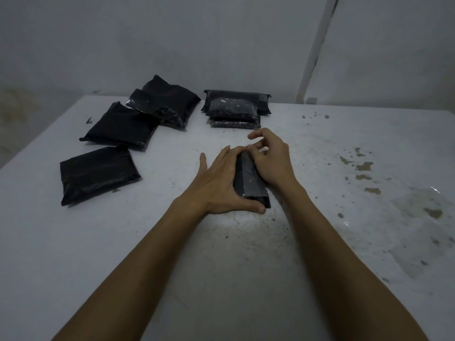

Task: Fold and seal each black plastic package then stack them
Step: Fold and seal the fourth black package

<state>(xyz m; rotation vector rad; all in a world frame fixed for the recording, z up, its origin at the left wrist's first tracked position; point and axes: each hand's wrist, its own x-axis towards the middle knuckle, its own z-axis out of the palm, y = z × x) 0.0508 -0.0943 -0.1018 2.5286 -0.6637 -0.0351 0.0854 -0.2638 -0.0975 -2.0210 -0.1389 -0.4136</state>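
1. Lying flat near the middle of the white table (246, 267), the small black package (250, 179) is sitting between both hands, a paler strip running along its top face.
2. The left hand (216, 183) is resting against the package's left side, fingers nearly straight and spread along that edge, thumb stretching past its near end; it is touching rather than curling round it.
3. The right hand (270, 161) is working at the package's far right edge, thumb and forefinger appearing to be pinching the plastic there, while the other fingers are arching loosely above.
4. Beyond the package, toward the wall, a stack of folded packages (235, 108) is sitting well apart from the hands.
5. Left of the package, four larger black packages are lying loose: the nearest one (97, 174) alone, another (123, 125) behind it, and two overlapping ones (167, 102) farthest back.
6. Right of the package, brownish stains (364, 168) and a wet patch (423, 203) are marking the tabletop.
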